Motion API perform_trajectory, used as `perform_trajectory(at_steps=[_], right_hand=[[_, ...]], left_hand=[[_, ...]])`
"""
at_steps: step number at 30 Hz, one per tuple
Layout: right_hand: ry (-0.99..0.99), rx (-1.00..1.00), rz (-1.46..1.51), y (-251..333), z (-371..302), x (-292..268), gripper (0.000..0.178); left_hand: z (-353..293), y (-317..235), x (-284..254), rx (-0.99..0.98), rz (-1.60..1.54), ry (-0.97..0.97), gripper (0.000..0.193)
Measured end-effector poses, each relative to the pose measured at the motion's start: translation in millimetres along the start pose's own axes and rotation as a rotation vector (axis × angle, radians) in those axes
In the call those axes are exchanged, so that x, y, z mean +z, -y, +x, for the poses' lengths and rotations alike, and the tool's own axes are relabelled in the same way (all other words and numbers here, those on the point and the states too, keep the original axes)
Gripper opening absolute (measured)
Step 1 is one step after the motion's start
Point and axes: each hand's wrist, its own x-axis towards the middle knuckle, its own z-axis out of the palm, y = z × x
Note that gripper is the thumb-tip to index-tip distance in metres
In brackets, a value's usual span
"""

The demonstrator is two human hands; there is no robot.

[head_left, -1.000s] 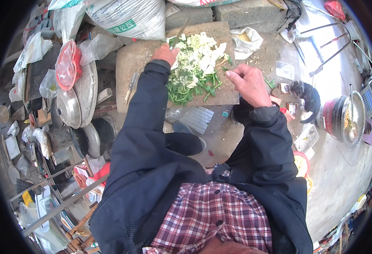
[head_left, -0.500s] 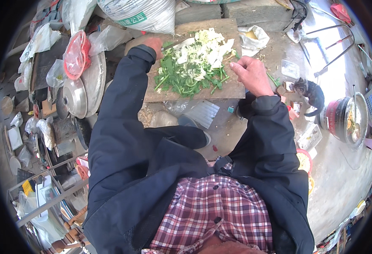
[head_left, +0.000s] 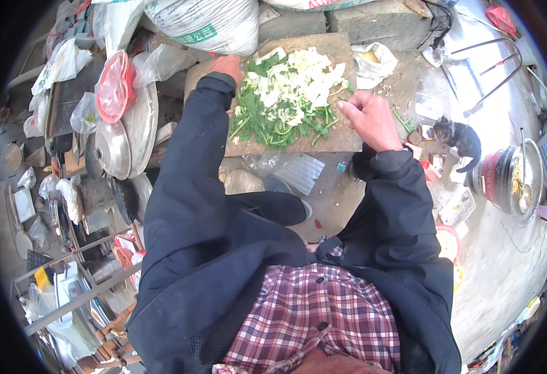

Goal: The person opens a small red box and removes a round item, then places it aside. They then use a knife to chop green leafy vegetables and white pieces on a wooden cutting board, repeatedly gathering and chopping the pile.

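While the right hand (head_left: 372,118) remains at the right edge of the wooden board (head_left: 339,143), curled closed with no object visible, the left hand (head_left: 228,67) has withdrawn from over the chopped greens (head_left: 291,90) to the board's far left corner. Its knife is not discernible from here, so whether the grip was released cannot be told. The greens lie heaped between the hands; cutting is judged interrupted. Containers, near to far: red basin (head_left: 457,237), pale contents; metal bowl (head_left: 532,162), orange-brown food; open white bag (head_left: 367,76), yellow matter inside.

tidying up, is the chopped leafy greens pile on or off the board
On: bare wooden board shows around the chopped leafy greens.
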Motion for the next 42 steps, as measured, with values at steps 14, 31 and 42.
perform_trajectory(at_steps=[14, 31, 42], right_hand=[[-0.003, 0.024, 0.019, 2, 5, 2, 0.027], [0.011, 0.001, 0.008, 2, 2, 4, 0.026], [0.043, 0.039, 0.011, 1, 0, -1, 0.025]], left_hand=[[15, 9, 7, 0.269, 0.206, 0.329, 0.025], [-94, -9, -6, 0.164, 0.012, 0.271, 0.022], [-83, 38, 6, -0.298, -0.077, 0.0, 0.03]])
